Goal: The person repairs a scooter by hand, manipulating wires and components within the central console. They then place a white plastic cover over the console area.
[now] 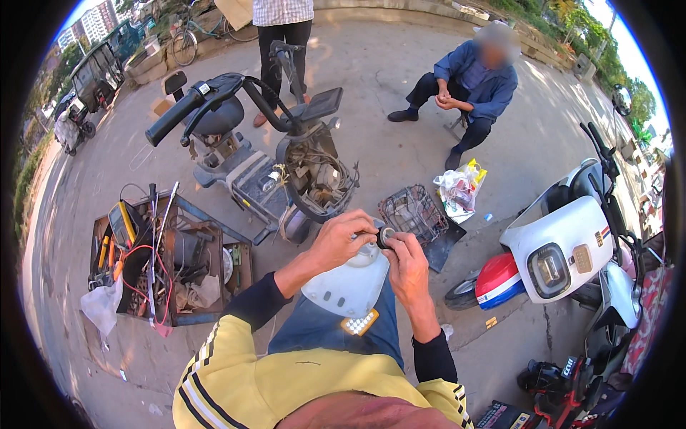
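Note:
My left hand (350, 236) and my right hand (400, 254) pinch a small dark round part with a pale metal ring (384, 236) between their fingertips. Just below them a translucent white plastic panel (344, 284) with several oval holes rests over my lap, with a silvery rounded piece at its top, partly hidden by my fingers. A small orange-edged item with white dots (359, 322) lies on my jeans under the panel's lower edge.
A partly dismantled scooter (254, 182) stands ahead. A metal toolbox (218, 275) is at left, a wire basket (411, 214) and plastic bag (459, 187) ahead right. A white scooter (579, 232) stands at right. One person (282, 18) stands; another (486, 96) sits low.

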The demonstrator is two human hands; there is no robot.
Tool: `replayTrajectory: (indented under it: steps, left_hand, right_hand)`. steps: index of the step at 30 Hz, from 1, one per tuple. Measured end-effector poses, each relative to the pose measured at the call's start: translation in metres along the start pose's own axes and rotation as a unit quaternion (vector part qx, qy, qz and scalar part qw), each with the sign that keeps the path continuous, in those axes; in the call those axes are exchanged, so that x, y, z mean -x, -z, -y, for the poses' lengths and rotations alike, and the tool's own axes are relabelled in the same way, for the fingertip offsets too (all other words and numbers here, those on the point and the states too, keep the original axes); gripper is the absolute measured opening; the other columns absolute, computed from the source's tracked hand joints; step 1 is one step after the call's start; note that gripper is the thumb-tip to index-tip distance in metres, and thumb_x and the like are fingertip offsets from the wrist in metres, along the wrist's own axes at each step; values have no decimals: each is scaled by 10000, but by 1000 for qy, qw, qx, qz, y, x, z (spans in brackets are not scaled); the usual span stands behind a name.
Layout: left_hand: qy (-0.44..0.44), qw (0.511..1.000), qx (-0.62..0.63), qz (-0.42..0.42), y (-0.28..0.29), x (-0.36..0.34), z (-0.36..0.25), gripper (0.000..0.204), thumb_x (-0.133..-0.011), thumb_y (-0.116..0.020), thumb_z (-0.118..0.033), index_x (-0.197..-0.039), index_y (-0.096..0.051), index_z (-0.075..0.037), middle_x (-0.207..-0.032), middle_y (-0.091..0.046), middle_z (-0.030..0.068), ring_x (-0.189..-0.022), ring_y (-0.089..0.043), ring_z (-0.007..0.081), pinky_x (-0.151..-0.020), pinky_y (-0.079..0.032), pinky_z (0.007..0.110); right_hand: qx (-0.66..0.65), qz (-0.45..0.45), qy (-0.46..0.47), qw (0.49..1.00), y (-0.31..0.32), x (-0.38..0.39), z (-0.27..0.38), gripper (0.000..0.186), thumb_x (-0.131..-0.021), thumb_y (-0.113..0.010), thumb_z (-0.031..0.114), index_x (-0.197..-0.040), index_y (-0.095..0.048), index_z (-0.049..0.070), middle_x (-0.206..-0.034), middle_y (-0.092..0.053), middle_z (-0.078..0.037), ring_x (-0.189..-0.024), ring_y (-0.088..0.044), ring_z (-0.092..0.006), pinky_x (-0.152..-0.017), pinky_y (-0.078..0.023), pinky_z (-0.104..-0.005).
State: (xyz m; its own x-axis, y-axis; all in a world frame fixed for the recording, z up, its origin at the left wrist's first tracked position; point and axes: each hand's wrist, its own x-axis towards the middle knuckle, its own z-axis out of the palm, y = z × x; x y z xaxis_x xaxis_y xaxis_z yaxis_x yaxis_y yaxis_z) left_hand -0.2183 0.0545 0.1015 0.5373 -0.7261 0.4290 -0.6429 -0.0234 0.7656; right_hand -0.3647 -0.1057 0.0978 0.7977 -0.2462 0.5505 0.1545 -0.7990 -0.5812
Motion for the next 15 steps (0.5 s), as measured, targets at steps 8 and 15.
replayTrajectory:
  steps: [8, 15]
  left_hand:
    - [-74, 995, -71, -11, 0, -2, -14, 162, -857, -808, -7, -939, -670, -31, -1002, -688, 79, -925, -695, 282, -736, -558, 380]
    - [-70, 987, -143, 29, 1, 7, -16, 211, -835, -773, -5, -947, -602, -57, -983, -682, 65, -889, -695, 306, -690, -551, 405]
  right_hand:
    - [-13, 8, -11, 1000, 3, 6, -2, 221, -889, -781, 25, -1092, -695, 24, -1132, -686, -118, -1052, -692, -347, -877, -564, -436]
    - [-50, 22, -111, 992, -12, 22, -12, 170, -940, -780, 101, -1073, -695, 35, -1108, -701, -100, -946, -721, -318, -806, -570, -434]
